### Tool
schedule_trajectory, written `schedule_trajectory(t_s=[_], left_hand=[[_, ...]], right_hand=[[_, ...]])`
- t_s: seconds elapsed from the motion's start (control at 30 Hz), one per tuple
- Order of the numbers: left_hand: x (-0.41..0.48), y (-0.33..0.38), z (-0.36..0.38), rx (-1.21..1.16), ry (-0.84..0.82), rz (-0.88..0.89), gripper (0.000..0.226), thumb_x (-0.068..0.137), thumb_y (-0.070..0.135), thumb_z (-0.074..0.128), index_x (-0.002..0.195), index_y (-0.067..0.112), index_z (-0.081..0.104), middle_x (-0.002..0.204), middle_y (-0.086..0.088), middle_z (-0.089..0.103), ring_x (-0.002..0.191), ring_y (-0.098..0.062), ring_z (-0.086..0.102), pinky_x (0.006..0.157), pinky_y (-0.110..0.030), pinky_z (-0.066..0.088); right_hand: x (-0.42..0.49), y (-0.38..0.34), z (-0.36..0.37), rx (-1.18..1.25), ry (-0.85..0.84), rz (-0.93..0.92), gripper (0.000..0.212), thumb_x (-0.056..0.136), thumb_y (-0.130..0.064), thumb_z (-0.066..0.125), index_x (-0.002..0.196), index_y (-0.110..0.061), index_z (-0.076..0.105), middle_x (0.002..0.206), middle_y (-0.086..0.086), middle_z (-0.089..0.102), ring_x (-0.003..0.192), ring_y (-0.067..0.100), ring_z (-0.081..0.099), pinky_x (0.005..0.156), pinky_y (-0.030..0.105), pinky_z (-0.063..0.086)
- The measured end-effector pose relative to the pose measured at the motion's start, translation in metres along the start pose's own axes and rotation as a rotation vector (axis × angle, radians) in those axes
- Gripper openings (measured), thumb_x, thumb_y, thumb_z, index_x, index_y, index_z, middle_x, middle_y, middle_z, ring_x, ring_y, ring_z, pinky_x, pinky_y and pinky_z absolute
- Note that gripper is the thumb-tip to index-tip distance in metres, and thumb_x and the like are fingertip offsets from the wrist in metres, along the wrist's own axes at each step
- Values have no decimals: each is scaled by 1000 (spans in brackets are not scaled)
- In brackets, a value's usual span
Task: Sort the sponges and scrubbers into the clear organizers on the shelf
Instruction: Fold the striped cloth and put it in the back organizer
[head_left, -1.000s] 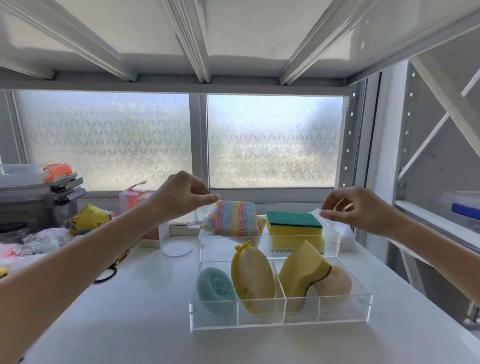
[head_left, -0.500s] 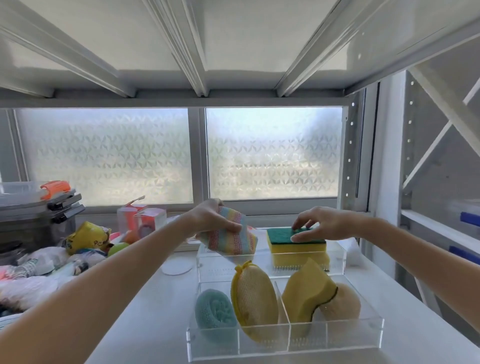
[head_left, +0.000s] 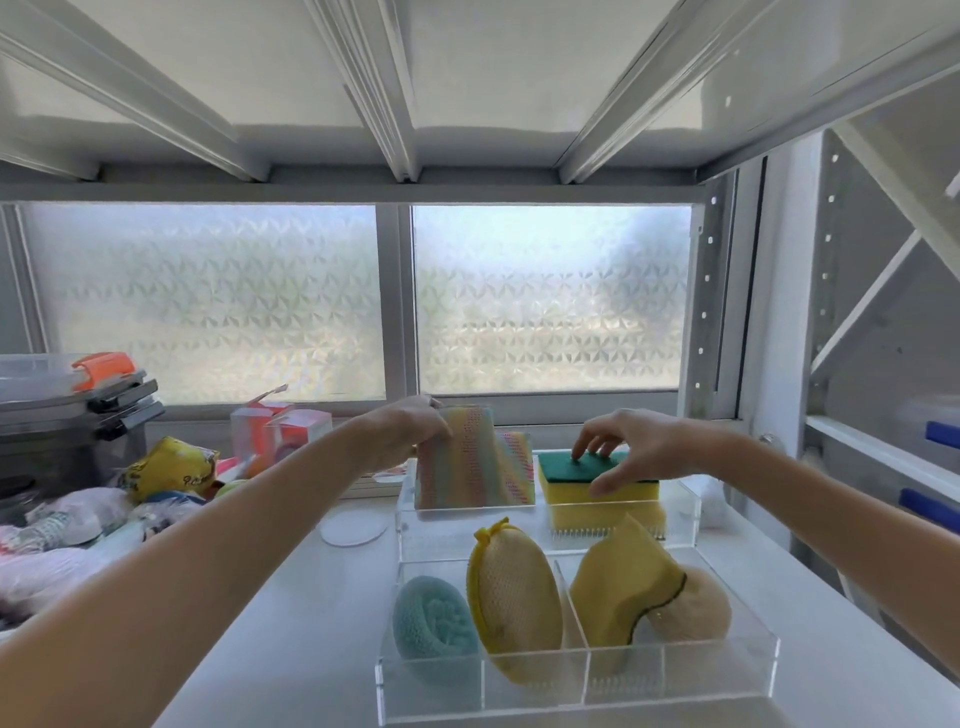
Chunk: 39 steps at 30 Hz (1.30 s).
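Two clear organizers stand on the white shelf, a near one (head_left: 571, 696) and a far one (head_left: 680, 514). My left hand (head_left: 410, 431) grips the top of a rainbow-striped sponge (head_left: 475, 462), which stands upright in the far organizer's left half. My right hand (head_left: 628, 447) rests fingers spread on the green top of a yellow sponge (head_left: 597, 486) in the far organizer's right half. In the near organizer sit a teal round scrubber (head_left: 434, 623), a yellow mesh sponge (head_left: 514, 597), a yellow curved sponge (head_left: 618, 582) and a beige round scrubber (head_left: 691, 608).
At the left lie a grey lidded box (head_left: 67, 415), a yellow packet (head_left: 169, 467), plastic bags (head_left: 57, 535) and pink cartons (head_left: 280, 431). A white disc (head_left: 353, 530) lies beside the far organizer. Shelf beams run low overhead; a frosted window (head_left: 550, 296) closes the back.
My left hand moved the striped sponge from tilted in the air to upright in the far organizer. My right hand came down onto the green-topped sponge and now has its thumb on the yellow side.
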<state>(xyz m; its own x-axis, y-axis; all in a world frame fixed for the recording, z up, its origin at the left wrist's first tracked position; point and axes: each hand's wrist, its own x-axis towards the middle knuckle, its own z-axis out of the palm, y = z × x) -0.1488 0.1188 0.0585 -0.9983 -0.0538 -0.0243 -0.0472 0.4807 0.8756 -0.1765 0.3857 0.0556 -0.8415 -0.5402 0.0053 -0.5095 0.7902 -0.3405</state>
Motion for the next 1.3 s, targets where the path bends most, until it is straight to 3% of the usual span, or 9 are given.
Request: schedule_trajectory(t_s=[0.17, 0.4, 0.63, 0.7, 0.87, 1.07, 1.13, 1.2, 1.3], left_hand=[[4, 0, -14, 66, 7, 117, 21, 88, -5, 48, 103, 10, 50, 101, -11, 53, 96, -21, 52, 79, -29, 46], [-3, 25, -19, 160, -50, 215, 26, 92, -4, 44, 116, 5, 46, 103, -10, 51, 97, -20, 50, 78, -27, 43], [-11, 22, -20, 98, -164, 252, 26, 93, 5, 51, 118, 14, 53, 108, -6, 58, 96, -18, 59, 76, -29, 54], [-12, 21, -12, 125, -180, 291, 28, 91, 6, 56, 119, 11, 53, 107, -9, 60, 97, -21, 61, 78, -32, 56], [-5, 17, -7, 98, -47, 360, 39, 84, 6, 67, 119, -1, 52, 97, -16, 61, 91, -26, 62, 76, -30, 55], [12, 6, -26, 403, 72, 380, 36, 88, 8, 60, 123, 1, 58, 121, -10, 60, 116, -23, 55, 97, -30, 43], [17, -1, -25, 406, -28, 307, 41, 85, 5, 65, 124, -3, 57, 115, -10, 59, 111, -22, 55, 92, -24, 45], [19, -5, -21, 381, -58, 275, 36, 83, -2, 64, 118, -8, 60, 104, -14, 62, 92, -20, 60, 72, -11, 51], [21, -9, -20, 266, -55, 240, 31, 85, -5, 58, 116, -10, 61, 101, -18, 62, 83, -17, 60, 61, -11, 54]], right_hand=[[2, 14, 3, 40, 11, -35, 33, 76, -35, 76, 101, -46, 56, 127, -1, 58, 119, 15, 52, 104, 41, 46], [-2, 22, 7, 45, 27, -81, 35, 80, -36, 72, 111, -42, 58, 128, -2, 58, 120, 13, 52, 104, 39, 47], [2, -19, -4, 321, 215, -206, 61, 73, -40, 75, 125, -14, 56, 119, 2, 61, 108, 14, 61, 90, 26, 52], [14, -41, -5, 396, 205, -227, 58, 76, -31, 76, 127, -11, 55, 114, 2, 63, 103, 14, 63, 85, 24, 52], [43, -61, 7, 452, 218, -165, 36, 77, -13, 77, 107, 3, 67, 98, 20, 71, 90, 25, 67, 87, 40, 58], [39, -38, -3, 534, 246, -38, 31, 81, -9, 73, 106, 7, 66, 107, 22, 69, 91, 25, 69, 76, 27, 60], [36, -32, -4, 535, 246, -12, 31, 80, -10, 74, 104, 7, 66, 106, 22, 70, 92, 26, 70, 77, 29, 60], [35, -30, -2, 543, 239, 0, 32, 78, -9, 75, 104, 7, 65, 106, 22, 70, 91, 27, 70, 80, 31, 60], [37, -32, 4, 553, 220, 18, 35, 77, -9, 75, 107, 6, 65, 105, 20, 69, 90, 25, 69, 84, 34, 58]])
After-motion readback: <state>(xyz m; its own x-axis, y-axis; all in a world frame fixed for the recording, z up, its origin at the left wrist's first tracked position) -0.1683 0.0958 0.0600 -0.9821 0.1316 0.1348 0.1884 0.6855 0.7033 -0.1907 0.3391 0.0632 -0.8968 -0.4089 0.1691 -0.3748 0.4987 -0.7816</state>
